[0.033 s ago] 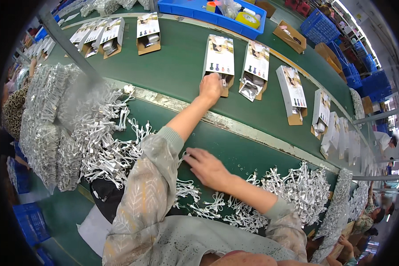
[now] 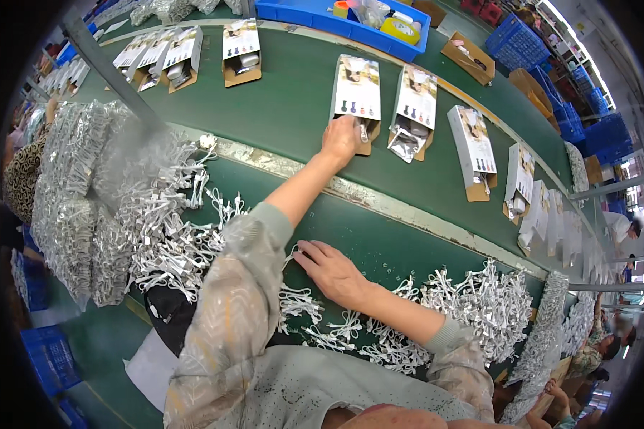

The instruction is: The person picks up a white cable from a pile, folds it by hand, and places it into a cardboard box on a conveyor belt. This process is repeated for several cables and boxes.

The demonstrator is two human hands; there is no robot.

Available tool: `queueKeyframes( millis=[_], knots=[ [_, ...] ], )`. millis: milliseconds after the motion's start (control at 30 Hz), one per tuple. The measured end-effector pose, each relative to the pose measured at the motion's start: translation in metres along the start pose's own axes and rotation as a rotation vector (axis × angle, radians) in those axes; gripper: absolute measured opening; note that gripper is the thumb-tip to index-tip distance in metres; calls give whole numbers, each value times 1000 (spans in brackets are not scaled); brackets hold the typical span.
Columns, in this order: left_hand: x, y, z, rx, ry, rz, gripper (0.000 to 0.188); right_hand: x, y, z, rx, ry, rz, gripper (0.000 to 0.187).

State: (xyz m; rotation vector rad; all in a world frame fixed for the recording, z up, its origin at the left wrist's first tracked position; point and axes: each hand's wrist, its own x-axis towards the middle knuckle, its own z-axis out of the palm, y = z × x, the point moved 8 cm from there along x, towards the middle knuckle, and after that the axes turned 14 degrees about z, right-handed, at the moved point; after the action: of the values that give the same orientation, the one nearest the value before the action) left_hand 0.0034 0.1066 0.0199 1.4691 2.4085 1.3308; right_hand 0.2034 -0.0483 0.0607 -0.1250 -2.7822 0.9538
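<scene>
My left hand [image 2: 341,139] is at the open near end of a white printed box [image 2: 358,82] on the belt. Its fingers are curled at the opening, and what they grip is hidden; a small piece of white cable [image 2: 364,134] shows just beside them. Over the green work surface, my right hand [image 2: 336,273] pinches a short white cable [image 2: 291,253] at its fingertips. Below that hand lie loose bundled white cables [image 2: 300,305]. Just to the right of the left hand's box, a second open box [image 2: 415,96] has a silver packet [image 2: 406,145] sticking out.
Other open boxes [image 2: 241,43] stand along the green belt [image 2: 286,93]. A metal rail [image 2: 386,209] divides belt from work surface. Cable heaps lie at left [image 2: 168,250] and right [image 2: 479,304], beside bagged cables [image 2: 68,207]. A blue tray [image 2: 315,21] with tape is beyond.
The left hand has shifted slightly at the box mouth, and the white cable piece there shows more. That box has moved a little right. My right hand stays nearly in place.
</scene>
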Motion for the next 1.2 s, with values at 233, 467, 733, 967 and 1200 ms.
queueKeyframes(
  millis=[233, 467, 733, 967, 1200],
  knots=[
    [-79, 10, -108, 171, -34, 222, 23, -11, 42, -16, 76, 90, 323, 14],
    [-207, -28, -172, 497, -230, -179, 68, -26, 83, -20, 516, 14, 850, 19],
    [-129, -18, -213, 558, -117, 18, 52, -33, 93, -7, 595, -55, 921, 20],
    [-94, -129, -239, 878, -440, -395, 59, -16, 88, -6, 763, -76, 964, 21],
    [-164, -28, -170, 684, -387, 148, 19, 21, 118, -26, 890, 46, 954, 20]
  ],
)
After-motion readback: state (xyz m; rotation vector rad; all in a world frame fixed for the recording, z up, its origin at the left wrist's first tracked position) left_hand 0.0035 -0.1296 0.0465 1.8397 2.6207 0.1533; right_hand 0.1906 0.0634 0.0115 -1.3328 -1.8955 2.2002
